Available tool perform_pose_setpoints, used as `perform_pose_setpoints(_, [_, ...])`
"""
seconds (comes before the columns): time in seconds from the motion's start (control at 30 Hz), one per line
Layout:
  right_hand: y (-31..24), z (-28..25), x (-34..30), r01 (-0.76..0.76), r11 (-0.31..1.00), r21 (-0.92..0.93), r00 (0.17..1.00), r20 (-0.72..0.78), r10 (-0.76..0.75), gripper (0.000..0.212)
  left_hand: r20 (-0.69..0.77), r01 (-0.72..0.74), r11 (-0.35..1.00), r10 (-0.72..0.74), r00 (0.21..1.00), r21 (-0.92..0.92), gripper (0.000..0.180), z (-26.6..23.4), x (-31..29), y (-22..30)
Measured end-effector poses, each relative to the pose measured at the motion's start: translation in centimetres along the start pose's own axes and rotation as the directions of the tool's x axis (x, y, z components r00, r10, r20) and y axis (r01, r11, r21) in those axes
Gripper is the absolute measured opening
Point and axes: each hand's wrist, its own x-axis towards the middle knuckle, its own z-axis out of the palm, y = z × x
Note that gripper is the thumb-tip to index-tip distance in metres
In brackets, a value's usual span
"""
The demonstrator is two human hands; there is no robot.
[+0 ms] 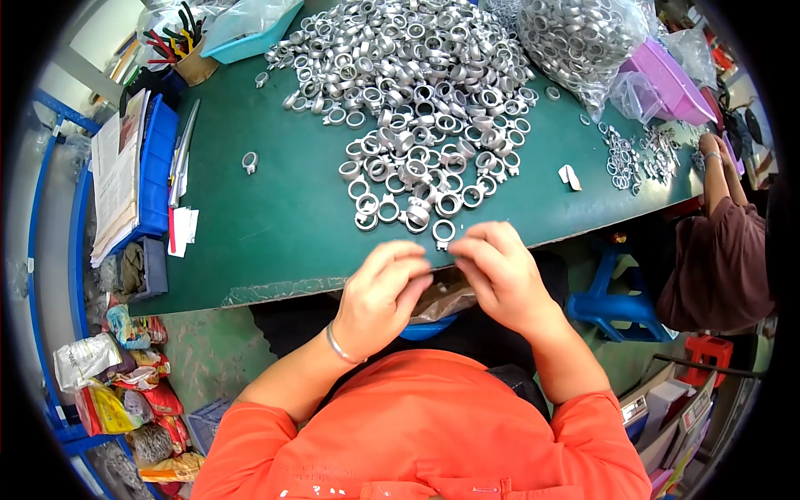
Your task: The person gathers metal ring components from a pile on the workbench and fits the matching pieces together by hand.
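Both hands are pinched together at the table's near edge: left hand (379,292) and right hand (498,271), fingers curled tight, but I can't tell what's between them. Just beyond sits a silver metal ring (443,231), at the front of a big ring pile (417,92) on the green table (275,225).

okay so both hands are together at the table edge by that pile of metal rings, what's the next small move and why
Probably reach the right hand forward to the silver ring lying just ahead of its fingertips, at the near edge of the ring pile. Both hands meet at the green table edge; whether the left hand already pinches something cannot be told, and that ring is the closest loose piece.
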Motion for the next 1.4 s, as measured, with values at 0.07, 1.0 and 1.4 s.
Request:
perform_pose_setpoints(0.07, [0.3, 1.3, 1.2, -0.052, 0.982, -0.180, 0.992, -0.124, 0.030, 0.023, -0.112, -0.009, 0.989, 0.026, 0.993, 0.150, 0.028, 0.8, 2.5, 0.1])
perform_pose_setpoints(1.0, [0.6, -0.6, 0.2, 0.025, 0.996, -0.081, 1.000, 0.000, -0.025, 0.032, 0.061, -0.107, 0.984, 0.099, 0.993, 0.143, 0.039, 0.0, 1.1, 0.0])
perform_pose_setpoints(1.4, [2.3, 1.1, 0.8, -0.280, 0.799, 0.532, 0.934, -0.042, 0.355, 0.011, -0.063, 0.157, 0.969, -0.172, 0.983, -0.189, 0.013, 0.4, 2.7, -2.1])
